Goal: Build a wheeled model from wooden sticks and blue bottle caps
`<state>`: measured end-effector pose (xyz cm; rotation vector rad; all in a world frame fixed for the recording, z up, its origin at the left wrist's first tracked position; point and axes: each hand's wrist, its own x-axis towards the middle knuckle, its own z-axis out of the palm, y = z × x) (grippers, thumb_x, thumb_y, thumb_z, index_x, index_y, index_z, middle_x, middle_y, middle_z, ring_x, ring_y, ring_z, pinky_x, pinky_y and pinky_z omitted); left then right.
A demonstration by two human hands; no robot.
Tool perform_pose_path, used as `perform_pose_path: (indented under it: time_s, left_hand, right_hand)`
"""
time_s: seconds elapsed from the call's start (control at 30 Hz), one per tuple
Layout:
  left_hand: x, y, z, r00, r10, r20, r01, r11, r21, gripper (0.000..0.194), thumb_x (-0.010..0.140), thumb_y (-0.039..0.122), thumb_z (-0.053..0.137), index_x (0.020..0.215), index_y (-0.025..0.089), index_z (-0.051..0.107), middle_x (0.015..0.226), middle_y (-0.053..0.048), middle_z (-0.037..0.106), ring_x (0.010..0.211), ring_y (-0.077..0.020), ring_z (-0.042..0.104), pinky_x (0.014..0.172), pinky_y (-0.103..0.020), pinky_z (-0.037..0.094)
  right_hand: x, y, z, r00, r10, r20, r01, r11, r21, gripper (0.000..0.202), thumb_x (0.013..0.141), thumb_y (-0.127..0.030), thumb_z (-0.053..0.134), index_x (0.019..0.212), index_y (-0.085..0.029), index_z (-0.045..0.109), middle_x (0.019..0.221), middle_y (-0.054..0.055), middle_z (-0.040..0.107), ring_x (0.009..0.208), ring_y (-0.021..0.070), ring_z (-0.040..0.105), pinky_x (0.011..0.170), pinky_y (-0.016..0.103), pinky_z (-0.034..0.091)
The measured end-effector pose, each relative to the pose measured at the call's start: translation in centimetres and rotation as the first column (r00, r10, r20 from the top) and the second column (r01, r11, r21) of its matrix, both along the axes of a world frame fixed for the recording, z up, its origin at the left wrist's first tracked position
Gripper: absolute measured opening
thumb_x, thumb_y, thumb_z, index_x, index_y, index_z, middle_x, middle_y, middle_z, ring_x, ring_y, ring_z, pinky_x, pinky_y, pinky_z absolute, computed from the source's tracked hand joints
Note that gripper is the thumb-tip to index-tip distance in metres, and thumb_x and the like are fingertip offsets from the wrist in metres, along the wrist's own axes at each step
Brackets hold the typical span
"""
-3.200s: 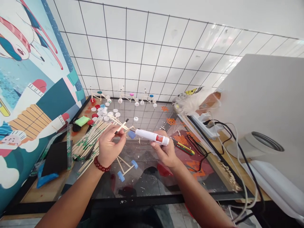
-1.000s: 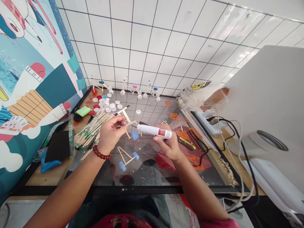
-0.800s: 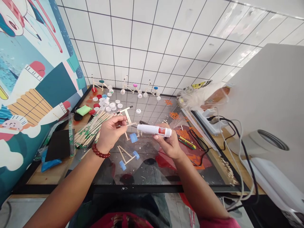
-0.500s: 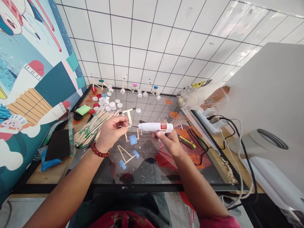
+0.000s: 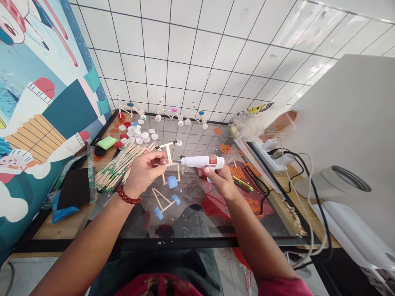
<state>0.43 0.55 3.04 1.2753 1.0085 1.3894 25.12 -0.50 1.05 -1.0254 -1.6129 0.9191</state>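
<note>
Between the fingertips of my left hand (image 5: 145, 170) is a small wooden stick frame (image 5: 169, 155), with a dark-tipped crossbar on top and a blue cap wheel (image 5: 172, 181) at its lower part. My right hand (image 5: 217, 177) is wrapped round a white hot glue gun (image 5: 200, 162), held level with its nozzle pointing left. The nozzle tip is at the frame's joint, near my left fingertips; I cannot tell whether it touches. Below them on the table lies a triangle of sticks (image 5: 163, 201) with two blue caps at its corners.
Wooden sticks (image 5: 115, 166) are piled left, beside white and red bottle caps (image 5: 137, 133). Several small stick bicycles (image 5: 168, 113) stand along the tiled wall. On the right are a utility knife (image 5: 243, 183), a power strip (image 5: 277, 158) and loose cables (image 5: 311, 193).
The glue gun's nozzle has drawn slightly right from my left fingertips. Both hands keep their holds, and the view has shifted a little.
</note>
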Motion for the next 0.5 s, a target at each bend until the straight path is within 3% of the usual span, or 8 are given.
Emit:
perform_pose_path:
  time_s: [0.5]
  left_hand:
    - [-0.14, -0.17, 0.13, 1.000, -0.018, -0.014, 0.018, 1.000, 0.017, 0.020, 0.056, 0.016, 0.076, 0.076, 0.018, 0.079, 0.069, -0.002, 0.068, 0.067, -0.0151, 0.059, 0.061, -0.027, 0.050]
  right_hand:
    - [0.06, -0.06, 0.16, 0.996, 0.076, -0.038, -0.076, 0.997, 0.011, 0.043, 0.087, -0.059, 0.066, 0.077, -0.018, 0.064, 0.069, 0.003, 0.061, 0.063, 0.0155, 0.052, 0.059, 0.029, 0.039]
